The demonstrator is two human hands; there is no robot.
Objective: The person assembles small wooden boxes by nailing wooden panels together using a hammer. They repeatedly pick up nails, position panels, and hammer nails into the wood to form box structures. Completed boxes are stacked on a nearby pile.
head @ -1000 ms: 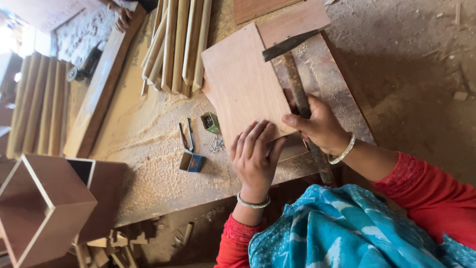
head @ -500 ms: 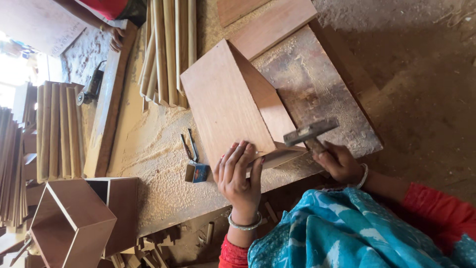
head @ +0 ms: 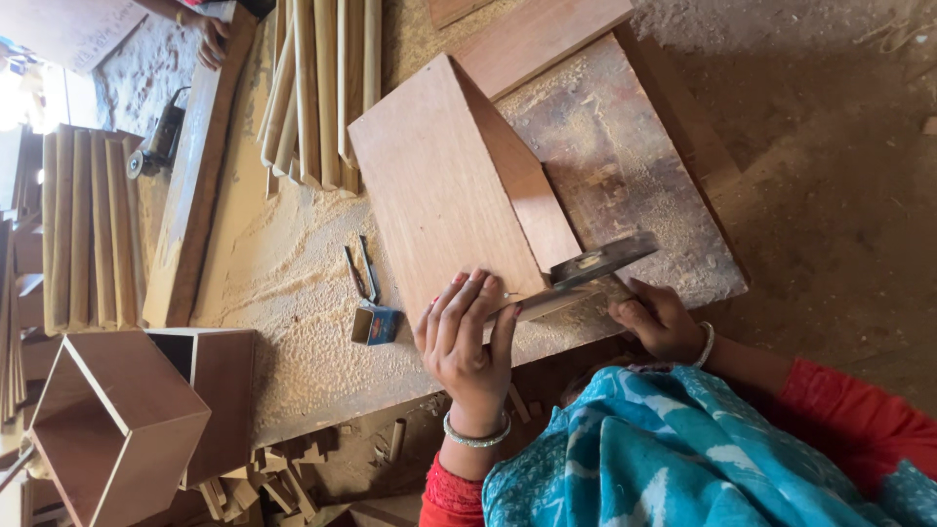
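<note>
Left hand (head: pixel 467 337) flat on wooden box (head: pixel 444 185), right hand (head: pixel 662 317) clamped on hammer (head: pixel 593 265).

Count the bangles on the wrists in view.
2. One silver bangle circles the wrist of the left hand, which presses on the wooden panel. One white bangle sits on the wrist of the right hand, which holds the hammer.

Left hand (head: pixel 467 337): palm down, fingers (head: pixel 459 303) extended and slightly spread, pressing flat, wrist straight with a bangle. Right hand (head: pixel 662 320): fingers curled in a closed grip, forearm in a red sleeve angled inward.
</note>
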